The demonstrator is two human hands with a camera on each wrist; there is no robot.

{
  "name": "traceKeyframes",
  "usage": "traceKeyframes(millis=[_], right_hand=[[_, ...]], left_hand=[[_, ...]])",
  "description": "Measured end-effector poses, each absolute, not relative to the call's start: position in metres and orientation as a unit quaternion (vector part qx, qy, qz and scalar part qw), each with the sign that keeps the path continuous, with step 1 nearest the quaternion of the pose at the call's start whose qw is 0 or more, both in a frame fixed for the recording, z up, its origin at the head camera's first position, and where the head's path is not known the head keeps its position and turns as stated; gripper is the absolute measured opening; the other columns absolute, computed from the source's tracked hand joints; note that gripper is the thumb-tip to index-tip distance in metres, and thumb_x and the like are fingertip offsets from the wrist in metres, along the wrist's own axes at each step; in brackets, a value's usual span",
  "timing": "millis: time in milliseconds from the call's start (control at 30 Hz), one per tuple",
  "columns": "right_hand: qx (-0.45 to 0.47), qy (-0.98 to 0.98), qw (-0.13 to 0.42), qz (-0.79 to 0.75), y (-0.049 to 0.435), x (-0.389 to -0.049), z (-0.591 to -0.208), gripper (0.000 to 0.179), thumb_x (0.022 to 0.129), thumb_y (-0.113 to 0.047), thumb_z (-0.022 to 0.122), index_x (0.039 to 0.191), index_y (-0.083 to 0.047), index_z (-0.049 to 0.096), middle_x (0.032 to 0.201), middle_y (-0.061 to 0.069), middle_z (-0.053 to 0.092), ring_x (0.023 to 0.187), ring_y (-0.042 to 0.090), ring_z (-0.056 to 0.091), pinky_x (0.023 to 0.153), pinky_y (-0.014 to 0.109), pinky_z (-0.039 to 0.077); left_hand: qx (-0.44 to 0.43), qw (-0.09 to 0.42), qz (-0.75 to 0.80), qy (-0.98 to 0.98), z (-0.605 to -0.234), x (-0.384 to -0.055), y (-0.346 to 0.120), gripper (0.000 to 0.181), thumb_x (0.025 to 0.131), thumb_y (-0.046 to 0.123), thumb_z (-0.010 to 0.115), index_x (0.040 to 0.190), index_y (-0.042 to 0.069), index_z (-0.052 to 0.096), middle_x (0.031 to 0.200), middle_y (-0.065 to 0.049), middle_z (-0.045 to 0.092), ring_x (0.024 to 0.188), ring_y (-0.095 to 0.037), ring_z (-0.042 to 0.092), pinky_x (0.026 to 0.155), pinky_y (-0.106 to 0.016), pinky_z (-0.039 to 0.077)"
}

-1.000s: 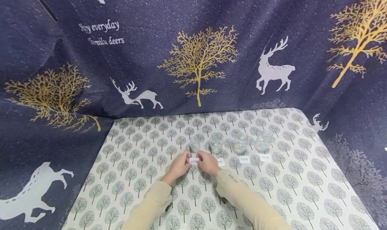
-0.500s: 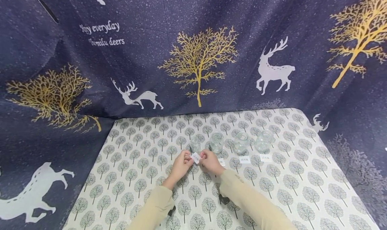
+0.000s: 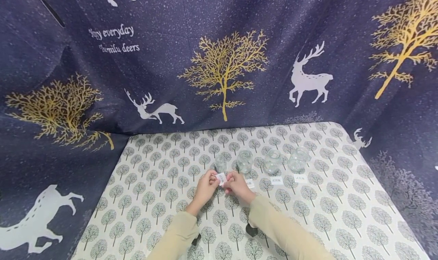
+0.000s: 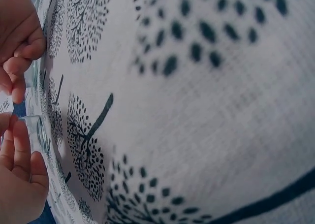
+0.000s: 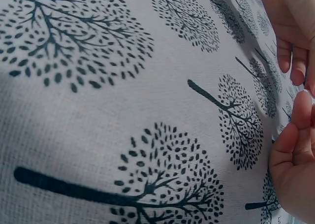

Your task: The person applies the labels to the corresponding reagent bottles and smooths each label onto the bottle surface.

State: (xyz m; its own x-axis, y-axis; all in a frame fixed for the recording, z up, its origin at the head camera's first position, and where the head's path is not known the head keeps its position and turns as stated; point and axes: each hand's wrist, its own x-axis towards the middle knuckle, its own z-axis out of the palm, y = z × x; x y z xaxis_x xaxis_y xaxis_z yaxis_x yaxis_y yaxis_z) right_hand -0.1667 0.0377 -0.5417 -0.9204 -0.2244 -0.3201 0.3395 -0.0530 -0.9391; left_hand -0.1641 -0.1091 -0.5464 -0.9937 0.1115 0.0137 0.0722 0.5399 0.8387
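My left hand [image 3: 206, 186] and right hand [image 3: 238, 186] pinch the white label [image 3: 221, 178], in front of the leftmost glass jar [image 3: 220, 163]; if I pull unevenly, it may crease or tear.

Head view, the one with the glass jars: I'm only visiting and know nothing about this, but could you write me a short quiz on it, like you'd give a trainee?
1. How many jars stand on the table?
2. True or false: the left hand pinches a card.
3. Where do the loose cards lie?
A, on the far side of the jars
B, inside the jars
C, on the near side of the jars

Key:
1. Four, in a row.
2. True; it is held up between the two hands.
3. C.
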Motion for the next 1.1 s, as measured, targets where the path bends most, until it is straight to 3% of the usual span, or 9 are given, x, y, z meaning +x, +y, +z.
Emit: traceKeyframes(millis=[233, 433, 633, 1100], right_hand=[[0.046, 0.669, 0.167, -0.723, 0.039, -0.166, -0.541, 0.022, 0.073, 0.007, 0.054, 0.093, 0.001, 0.046, 0.072, 0.002, 0.05, 0.06, 0.012, 0.05, 0.056, 0.026, 0.049], [-0.016, 0.753, 0.096, -0.651, 0.043, -0.169, -0.534, 0.023, 0.079, 0.001, 0.055, 0.102, 0.001, 0.052, 0.09, 0.011, 0.056, 0.069, 0.013, 0.051, 0.056, 0.021, 0.046], [-0.07, 0.794, 0.056, -0.601, 0.045, -0.169, -0.53, 0.025, 0.076, -0.002, 0.061, 0.101, 0.001, 0.056, 0.091, 0.012, 0.059, 0.074, 0.014, 0.053, 0.065, 0.023, 0.046], [-0.06, 0.8, 0.084, -0.591, 0.046, -0.17, -0.527, 0.019, 0.075, -0.004, 0.063, 0.094, -0.002, 0.057, 0.082, 0.009, 0.057, 0.066, 0.012, 0.051, 0.056, 0.023, 0.046]], left_hand=[[0.071, 0.004, 0.463, 0.883, -0.546, -0.165, -0.11, 0.021, 0.081, 0.008, 0.058, 0.101, 0.012, 0.052, 0.078, -0.001, 0.06, 0.063, -0.006, 0.048, 0.057, -0.017, 0.042], [0.067, 0.007, 0.45, 0.891, -0.545, -0.164, -0.111, 0.021, 0.081, 0.009, 0.058, 0.102, 0.013, 0.053, 0.077, 0.002, 0.059, 0.063, -0.005, 0.048, 0.058, -0.017, 0.042], [0.08, 0.004, 0.439, 0.895, -0.544, -0.162, -0.111, 0.021, 0.082, 0.009, 0.057, 0.102, 0.012, 0.052, 0.078, 0.001, 0.059, 0.064, -0.005, 0.049, 0.059, -0.018, 0.043], [0.095, 0.011, 0.413, 0.905, -0.541, -0.16, -0.108, 0.018, 0.081, 0.008, 0.057, 0.098, 0.013, 0.053, 0.071, 0.003, 0.056, 0.056, -0.005, 0.045, 0.052, -0.017, 0.042]])
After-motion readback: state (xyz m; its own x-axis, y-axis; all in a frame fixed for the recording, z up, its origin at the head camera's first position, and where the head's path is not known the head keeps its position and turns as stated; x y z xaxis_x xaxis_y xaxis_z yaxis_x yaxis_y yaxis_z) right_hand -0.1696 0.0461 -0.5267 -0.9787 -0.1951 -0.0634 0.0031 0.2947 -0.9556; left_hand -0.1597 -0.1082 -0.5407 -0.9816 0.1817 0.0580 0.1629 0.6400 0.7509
